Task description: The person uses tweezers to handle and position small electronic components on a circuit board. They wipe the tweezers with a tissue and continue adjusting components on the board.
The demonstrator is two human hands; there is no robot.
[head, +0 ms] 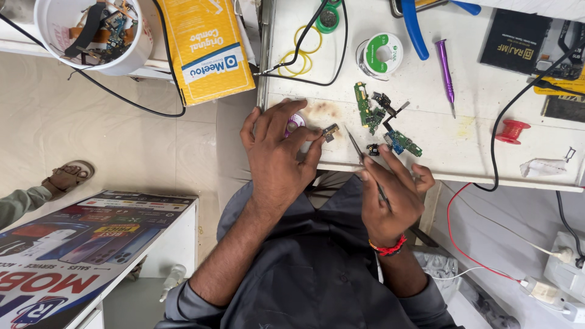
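Note:
My left hand (277, 152) rests on the white workbench (469, 137) near its front edge, pinching a tiny dark circuit part (330, 131) between fingertips. A small purple roll (295, 123) shows between its fingers. Thin metal tweezers (356, 148) are held in my right hand (393, 192), tips pointing up-left toward that part, a short gap away. Small green circuit boards (368, 109) and a blue-green board (401, 142) lie just beyond the right hand, with a tiny black piece (373, 149) next to the tweezers.
On the bench lie a green-centred solder spool (380, 53), purple screwdriver (446, 73), red spool (512, 130), blue-handled pliers (413, 27), yellow rings and black cables. A yellow box (207, 49) and white tub of parts (94, 30) sit at the left. Another person's sandalled foot (68, 175) is on the floor.

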